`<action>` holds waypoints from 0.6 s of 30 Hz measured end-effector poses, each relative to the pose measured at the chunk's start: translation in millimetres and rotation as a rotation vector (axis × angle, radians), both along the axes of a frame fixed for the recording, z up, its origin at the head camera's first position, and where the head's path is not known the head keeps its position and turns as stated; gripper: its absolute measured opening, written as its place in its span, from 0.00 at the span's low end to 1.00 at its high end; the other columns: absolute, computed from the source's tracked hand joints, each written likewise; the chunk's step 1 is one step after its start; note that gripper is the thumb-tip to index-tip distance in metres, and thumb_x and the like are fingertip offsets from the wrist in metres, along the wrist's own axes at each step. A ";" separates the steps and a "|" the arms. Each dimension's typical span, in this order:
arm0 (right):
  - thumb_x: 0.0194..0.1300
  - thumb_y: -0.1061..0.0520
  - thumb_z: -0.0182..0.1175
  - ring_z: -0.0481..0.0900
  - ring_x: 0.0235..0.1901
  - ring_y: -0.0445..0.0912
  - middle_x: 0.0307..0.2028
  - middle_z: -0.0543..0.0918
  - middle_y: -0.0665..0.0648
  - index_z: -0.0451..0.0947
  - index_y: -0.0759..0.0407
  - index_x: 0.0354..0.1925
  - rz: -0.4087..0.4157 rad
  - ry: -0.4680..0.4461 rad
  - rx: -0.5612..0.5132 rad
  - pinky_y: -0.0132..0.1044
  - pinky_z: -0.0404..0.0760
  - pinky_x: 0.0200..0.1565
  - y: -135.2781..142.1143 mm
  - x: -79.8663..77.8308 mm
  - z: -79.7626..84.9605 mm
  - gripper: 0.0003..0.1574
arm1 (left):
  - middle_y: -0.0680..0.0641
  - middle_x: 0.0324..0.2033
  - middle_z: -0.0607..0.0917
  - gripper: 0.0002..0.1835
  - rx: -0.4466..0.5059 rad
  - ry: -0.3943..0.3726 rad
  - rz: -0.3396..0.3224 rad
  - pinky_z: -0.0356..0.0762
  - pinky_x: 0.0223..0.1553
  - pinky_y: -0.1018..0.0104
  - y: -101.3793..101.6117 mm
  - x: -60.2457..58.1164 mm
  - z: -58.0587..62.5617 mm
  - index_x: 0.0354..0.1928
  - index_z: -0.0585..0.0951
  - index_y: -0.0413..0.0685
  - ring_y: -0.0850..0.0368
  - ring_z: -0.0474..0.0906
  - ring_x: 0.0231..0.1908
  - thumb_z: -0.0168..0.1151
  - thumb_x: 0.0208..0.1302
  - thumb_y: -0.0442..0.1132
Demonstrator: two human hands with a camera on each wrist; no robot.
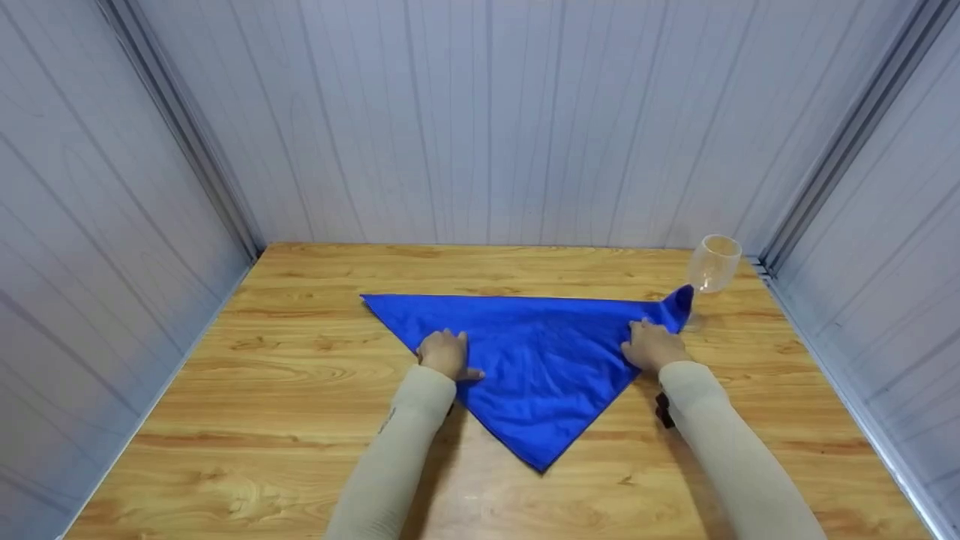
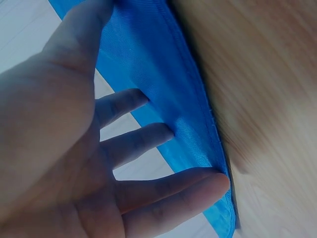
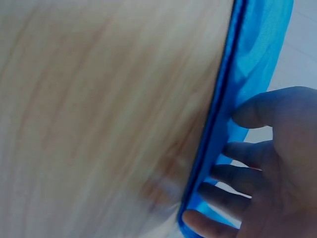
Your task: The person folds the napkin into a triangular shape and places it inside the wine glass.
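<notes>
A blue cloth, folded into a triangle, lies on the wooden table with its long edge at the back and one point toward me. My left hand rests on its left part; in the left wrist view the fingers are spread, their tips touching the fabric near the edge. On the right part, my right hand touches the cloth with loosely bent fingers, thumb apart from them. Beyond that hand the right corner of the cloth stands up in a curl.
A clear stemless-looking glass stands at the back right, just behind the raised corner; its lower part is hard to make out. Pale panel walls enclose the wooden table at the back and both sides.
</notes>
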State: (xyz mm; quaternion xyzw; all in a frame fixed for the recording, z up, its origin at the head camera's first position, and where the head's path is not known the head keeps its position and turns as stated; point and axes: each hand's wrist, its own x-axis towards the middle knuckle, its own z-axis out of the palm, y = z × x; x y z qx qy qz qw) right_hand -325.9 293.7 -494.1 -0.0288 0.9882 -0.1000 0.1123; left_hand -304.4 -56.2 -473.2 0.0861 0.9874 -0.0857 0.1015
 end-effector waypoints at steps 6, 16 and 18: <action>0.74 0.52 0.48 0.63 0.65 0.73 0.66 0.64 0.79 0.63 0.77 0.66 0.012 -0.034 0.036 0.68 0.66 0.60 -3.0 5.1 6.6 0.35 | 0.38 0.54 0.79 0.48 0.015 0.009 0.002 0.82 0.35 0.51 -1.3 2.4 -0.3 0.71 0.71 0.53 0.42 0.78 0.51 0.65 0.55 0.73; 0.70 0.51 0.52 0.64 0.61 0.75 0.61 0.66 0.80 0.64 0.77 0.63 0.014 -0.013 0.026 0.70 0.68 0.56 4.3 8.7 8.5 0.35 | 0.39 0.53 0.80 0.49 0.029 0.028 -0.023 0.83 0.33 0.52 -3.2 6.8 -1.3 0.70 0.72 0.51 0.41 0.79 0.50 0.67 0.52 0.73; 0.69 0.51 0.53 0.65 0.61 0.74 0.60 0.67 0.80 0.65 0.76 0.62 0.023 0.012 0.017 0.70 0.68 0.55 7.4 7.8 7.4 0.34 | 0.39 0.55 0.79 0.49 0.023 0.014 -0.026 0.83 0.33 0.52 -3.3 6.5 -0.3 0.71 0.71 0.51 0.41 0.78 0.52 0.66 0.53 0.73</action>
